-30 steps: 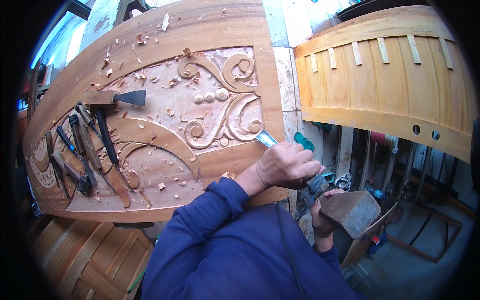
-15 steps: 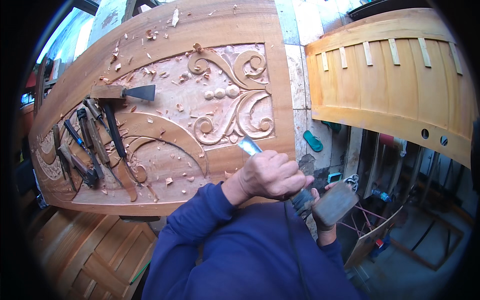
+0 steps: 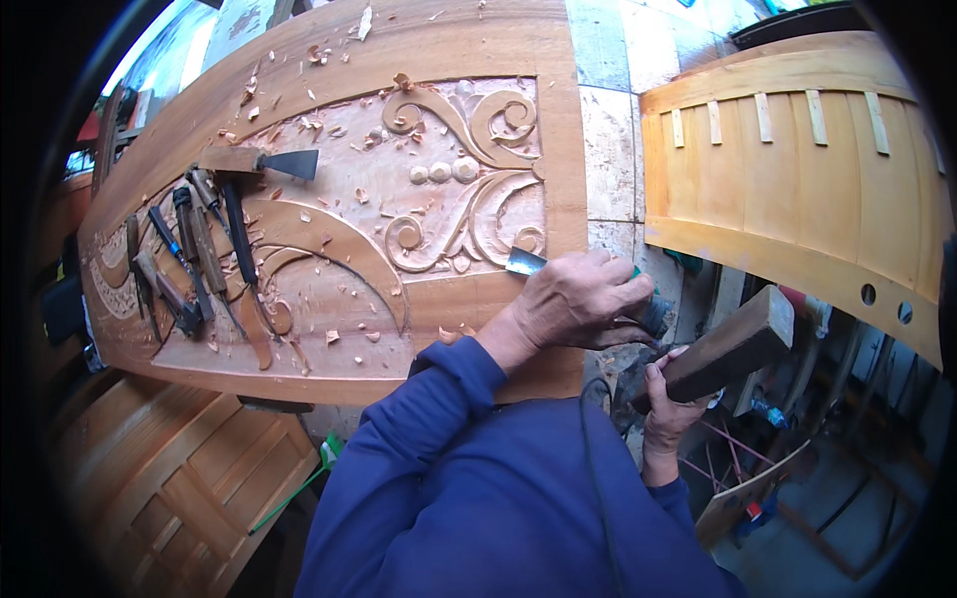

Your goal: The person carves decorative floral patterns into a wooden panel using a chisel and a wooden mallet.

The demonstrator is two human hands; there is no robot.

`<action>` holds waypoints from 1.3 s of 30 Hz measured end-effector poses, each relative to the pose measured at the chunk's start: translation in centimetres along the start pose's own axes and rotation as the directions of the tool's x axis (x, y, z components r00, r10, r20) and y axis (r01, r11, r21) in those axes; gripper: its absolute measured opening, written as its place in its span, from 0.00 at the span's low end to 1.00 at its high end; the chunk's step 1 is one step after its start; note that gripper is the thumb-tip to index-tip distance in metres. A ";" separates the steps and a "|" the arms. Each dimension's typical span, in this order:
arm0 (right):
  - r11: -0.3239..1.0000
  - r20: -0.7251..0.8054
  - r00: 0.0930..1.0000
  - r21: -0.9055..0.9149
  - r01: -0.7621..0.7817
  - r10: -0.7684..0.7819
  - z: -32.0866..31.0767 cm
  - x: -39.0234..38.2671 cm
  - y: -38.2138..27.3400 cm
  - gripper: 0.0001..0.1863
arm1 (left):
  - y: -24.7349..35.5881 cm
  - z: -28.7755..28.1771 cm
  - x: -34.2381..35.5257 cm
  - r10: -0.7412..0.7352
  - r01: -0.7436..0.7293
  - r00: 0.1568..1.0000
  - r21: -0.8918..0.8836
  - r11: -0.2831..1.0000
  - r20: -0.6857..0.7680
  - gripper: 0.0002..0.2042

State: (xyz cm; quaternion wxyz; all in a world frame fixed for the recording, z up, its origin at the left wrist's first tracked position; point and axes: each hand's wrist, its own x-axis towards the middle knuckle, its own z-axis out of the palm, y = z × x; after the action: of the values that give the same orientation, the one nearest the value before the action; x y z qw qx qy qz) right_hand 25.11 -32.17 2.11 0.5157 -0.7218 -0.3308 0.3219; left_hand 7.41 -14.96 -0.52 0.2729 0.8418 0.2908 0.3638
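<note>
My left hand (image 3: 583,299) is closed around a chisel. The wide steel chisel blade (image 3: 524,262) points left, at the lower right corner of the carved scrollwork (image 3: 469,234) on a wooden panel (image 3: 498,304). Whether the blade touches the wood I cannot tell. The chisel's dark handle end (image 3: 655,315) sticks out past my fingers, beyond the panel's right edge. Lower right of it, my right hand (image 3: 670,414) grips a wooden mallet (image 3: 733,344); its blocky head tilts up to the right. My fingers hide most of the mallet's handle.
Several chisels and gouges (image 3: 189,249) lie on the panel's left part, with a broad scraper (image 3: 289,164) and curled shavings. A slatted wooden panel (image 3: 778,169) stands at the right. Below left is a panelled door (image 3: 204,478). A dark cord (image 3: 598,458) hangs along my front.
My left hand has shifted right and slightly away, bringing the chisel blade to the scrollwork's corner. The mallet has swung up and right in my right hand. The whole view has shifted a little.
</note>
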 end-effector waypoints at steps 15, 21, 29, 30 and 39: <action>0.983 0.072 0.996 -0.182 -0.038 0.052 2.3 0.4 0.6 0.26 | -0.9 0.2 -0.1 -0.017 0.016 1.000 -0.101 0.995 -0.009 0.25; 0.969 -0.094 0.968 0.108 -0.224 0.234 3.6 -0.5 -2.3 0.24 | -1.0 -0.2 -0.1 -0.002 0.012 0.996 -0.115 0.993 0.086 0.21; 0.974 -0.138 0.964 0.025 -0.226 0.227 4.3 -2.4 -2.2 0.30 | -1.3 -1.0 -0.3 0.019 0.000 0.991 -0.143 0.990 0.134 0.21; 0.974 -0.147 0.963 0.026 -0.223 0.225 4.6 -2.8 -2.2 0.30 | -1.3 -1.1 -0.4 0.018 0.002 0.990 -0.143 0.990 0.137 0.21; 0.944 -0.211 0.923 0.151 -0.294 0.321 5.7 -5.1 -2.7 0.31 | -1.6 -1.9 -0.8 0.069 -0.037 0.982 -0.177 0.984 0.177 0.21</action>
State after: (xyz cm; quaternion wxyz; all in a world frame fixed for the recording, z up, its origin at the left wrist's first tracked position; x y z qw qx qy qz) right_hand 17.24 -32.61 3.82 0.5349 -0.7662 -0.1314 0.3310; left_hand 5.03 -13.97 -0.87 0.3605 0.8521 0.2095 0.3162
